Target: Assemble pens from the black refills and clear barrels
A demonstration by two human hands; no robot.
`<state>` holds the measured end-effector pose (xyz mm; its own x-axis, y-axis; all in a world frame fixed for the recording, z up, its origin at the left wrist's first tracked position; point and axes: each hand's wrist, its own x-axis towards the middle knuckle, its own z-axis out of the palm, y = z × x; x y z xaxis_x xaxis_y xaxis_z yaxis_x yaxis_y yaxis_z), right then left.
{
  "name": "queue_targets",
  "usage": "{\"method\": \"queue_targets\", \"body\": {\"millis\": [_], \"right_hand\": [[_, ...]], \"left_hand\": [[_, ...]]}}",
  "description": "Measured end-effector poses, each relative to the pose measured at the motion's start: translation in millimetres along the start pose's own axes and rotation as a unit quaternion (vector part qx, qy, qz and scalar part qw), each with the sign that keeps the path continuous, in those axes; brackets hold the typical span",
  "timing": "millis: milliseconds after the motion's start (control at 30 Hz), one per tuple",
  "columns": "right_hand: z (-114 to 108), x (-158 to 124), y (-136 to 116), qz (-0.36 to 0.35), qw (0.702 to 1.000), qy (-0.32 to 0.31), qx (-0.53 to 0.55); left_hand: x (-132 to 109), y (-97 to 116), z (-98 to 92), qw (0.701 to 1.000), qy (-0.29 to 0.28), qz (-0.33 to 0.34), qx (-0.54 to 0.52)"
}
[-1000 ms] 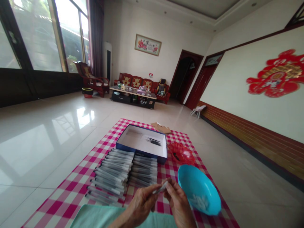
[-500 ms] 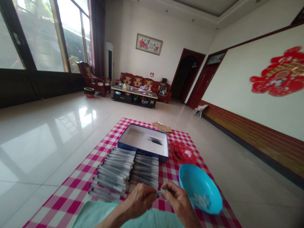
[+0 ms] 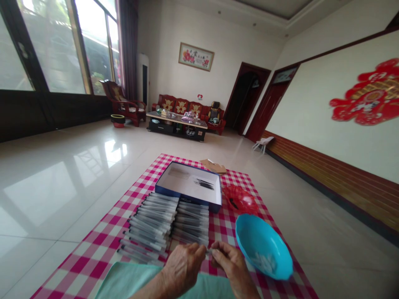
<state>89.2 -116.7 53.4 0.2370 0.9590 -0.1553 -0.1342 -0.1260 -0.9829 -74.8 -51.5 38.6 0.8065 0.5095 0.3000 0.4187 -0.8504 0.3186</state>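
My left hand (image 3: 183,265) and my right hand (image 3: 226,259) meet low in the head view, fingers pinched together on one thin clear pen (image 3: 208,251) between them. Just beyond them lies a pile of several like pens (image 3: 162,226) in rows on the red-and-white checked cloth (image 3: 96,253). A blue bowl (image 3: 263,245) with small white pieces inside sits right of my right hand. A teal cloth (image 3: 131,282) covers my lap under my forearms.
Behind the pens stands an open blue box (image 3: 190,187) holding a few dark pens. A red dish (image 3: 240,199) lies right of it, and cardboard pieces (image 3: 213,166) beyond. Glossy tiled floor surrounds the cloth; a coffee table (image 3: 176,124) and sofa are far back.
Both hands have dropped slightly and closed in on the pen, which now shows only as a short piece between the fingertips. The camera shifted a little.
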Motion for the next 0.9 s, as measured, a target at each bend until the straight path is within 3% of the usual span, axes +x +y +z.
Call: {"method": "queue_targets", "body": {"millis": [200, 367, 433, 600, 700, 900], "right_hand": [[5.9, -2.0, 21.1, 0.010, 0.999, 0.019, -0.029], [-4.2, -0.6, 39.2, -0.070, 0.986, 0.024, -0.150], [-9.6, 2.5, 44.4, -0.129, 0.964, 0.026, -0.229], [-13.2, 6.8, 51.1, -0.265, 0.876, 0.002, -0.404], [-7.9, 7.3, 52.4, -0.300, 0.838, -0.009, -0.456], [0.3, 18.2, 56.1, -0.310, 0.793, 0.000, -0.524]], "left_hand": [[-9.6, -3.0, 8.9, 0.998, -0.028, -0.041, -0.024], [-3.1, -3.1, 11.6, 0.998, 0.021, -0.055, -0.024], [1.1, -5.7, 15.2, 0.998, 0.035, -0.049, -0.007], [1.4, -13.3, 26.7, 0.998, 0.033, -0.048, 0.017], [-1.9, -15.0, 28.6, 0.998, 0.021, -0.055, 0.023], [-4.5, -18.0, 26.1, 0.996, 0.015, -0.084, 0.027]]}}
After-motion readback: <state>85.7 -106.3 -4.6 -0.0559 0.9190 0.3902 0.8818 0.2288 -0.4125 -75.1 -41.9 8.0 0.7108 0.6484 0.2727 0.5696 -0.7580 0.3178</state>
